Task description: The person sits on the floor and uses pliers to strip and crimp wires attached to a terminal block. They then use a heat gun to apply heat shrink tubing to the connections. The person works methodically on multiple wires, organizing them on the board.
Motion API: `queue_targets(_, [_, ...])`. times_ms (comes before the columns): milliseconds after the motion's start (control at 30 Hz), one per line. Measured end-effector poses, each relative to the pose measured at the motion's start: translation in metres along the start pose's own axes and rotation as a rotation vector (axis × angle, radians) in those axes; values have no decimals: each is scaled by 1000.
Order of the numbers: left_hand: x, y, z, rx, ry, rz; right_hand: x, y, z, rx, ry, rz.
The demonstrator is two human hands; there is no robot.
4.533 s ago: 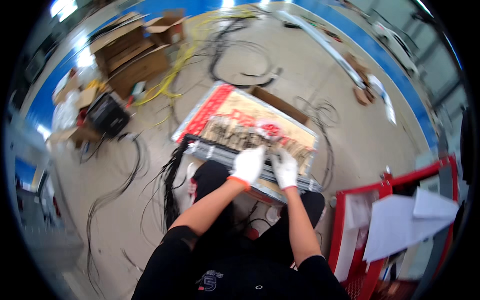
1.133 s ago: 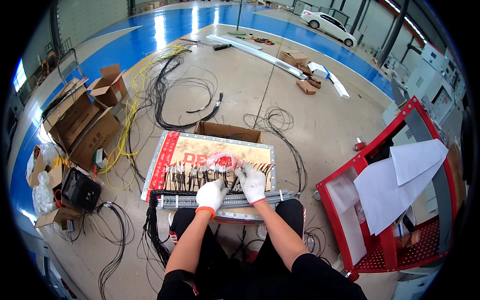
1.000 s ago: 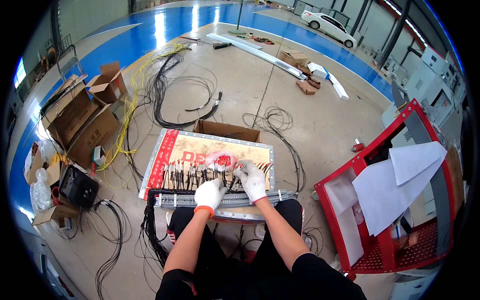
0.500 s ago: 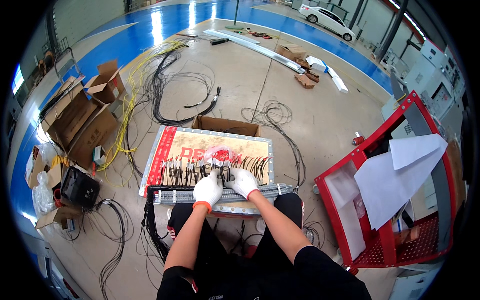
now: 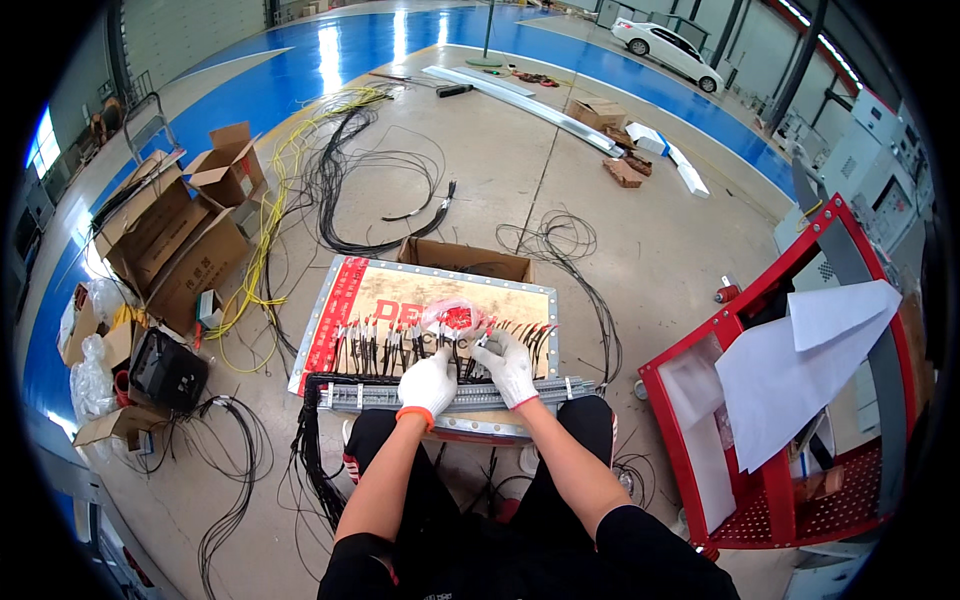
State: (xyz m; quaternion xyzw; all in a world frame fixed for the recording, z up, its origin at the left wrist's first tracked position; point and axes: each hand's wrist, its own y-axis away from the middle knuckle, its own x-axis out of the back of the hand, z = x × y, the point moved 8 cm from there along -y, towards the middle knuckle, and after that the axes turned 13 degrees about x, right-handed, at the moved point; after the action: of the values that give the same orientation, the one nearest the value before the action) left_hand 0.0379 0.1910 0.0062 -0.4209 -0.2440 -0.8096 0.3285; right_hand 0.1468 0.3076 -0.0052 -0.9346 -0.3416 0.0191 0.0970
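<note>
Knees (image 5: 378,432) in dark trousers sit nearest, under the front edge of a crate (image 5: 522,305). Along that edge lies grey slotted trunking (image 5: 350,398), with a black wire bundle (image 5: 308,435) bending down around its left end. From the trunking, a row of black wires (image 5: 372,350) fans over the crate's lid, many with pale sleeves and red tips; these are what the hands work among, around the middle of the row. The gloved left hand (image 5: 428,386) is curled low, its fingertips at the wires; whether it grips one I cannot tell. The right hand (image 5: 508,366) has its fingertips drawn narrow near a small pale piece, but the grasp itself is too small to make out.

Half a second ago the hands nearly met; now the right has shifted away to the right and a gap shows between them. That suggests the hands have gone from sharing one spot to separate roles, the left perhaps steadying.

Just beyond the fingers rests a clear bag (image 5: 457,318) with red contents. Behind the crate stands an open carton (image 5: 466,258), then looped black cable (image 5: 335,215), and far off a white car (image 5: 668,50).
</note>
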Motion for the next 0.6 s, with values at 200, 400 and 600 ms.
queue_targets(200, [-3, 1, 0, -30, -19, 6, -1, 4, -32, 206, 536, 171])
queue_targets(400, [-1, 1, 5, -37, -21, -45, -22, -17, -56, 509, 592, -151])
queue_targets(600, [-5, -6, 6, -9, 20, -200, 28, -22, -44, 322, 487, -200])
